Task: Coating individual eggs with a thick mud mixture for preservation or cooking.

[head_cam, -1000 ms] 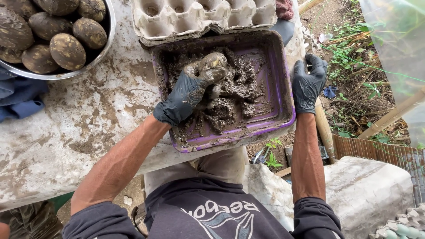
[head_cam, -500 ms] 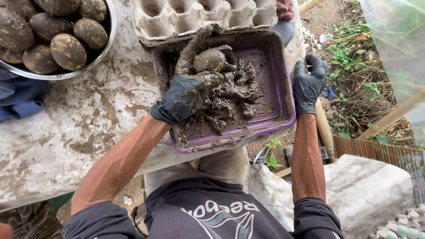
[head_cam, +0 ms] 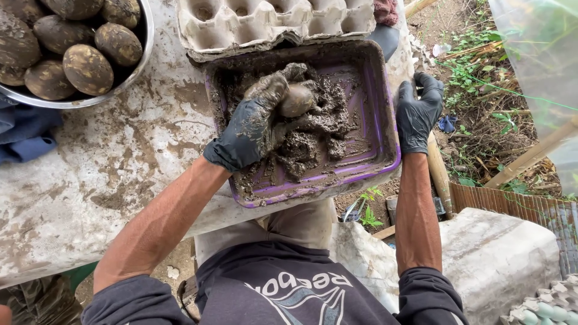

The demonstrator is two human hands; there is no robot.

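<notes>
So the left hand (head_cam: 253, 129), in a black glove smeared with mud, is down inside the purple tray (head_cam: 385, 129), with its fingers curled around a mud-coated egg (head_cam: 297, 100) and clamped on it from the left side. That egg sits near the middle of the tray, a bit toward the far end, right on top of the lumpy wet mud mix (head_cam: 313, 141) that fills most of the tray floor. The right hand (head_cam: 416, 111), also in a black glove but a much cleaner one, is gripping the right rim of the tray, fingers wrapped over the edge and closed on it. The tray itself hangs partly off the near edge of the dirty white table (head_cam: 90, 198), which is streaked with brown mud all over. Just past the far end of the tray, touching or nearly touching it, there's a grey cardboard egg carton (head_cam: 271, 24) with its cups showing. Off at the far left corner sits a metal bowl (head_cam: 141, 54) piled with mud-covered eggs (head_cam: 87, 69), all dark brown with yellowish patches. A blue cloth (head_cam: 24, 135) is lying just below that bowl at the left edge. Weedy ground (head_cam: 481, 78) shows to the right of the table.
</notes>
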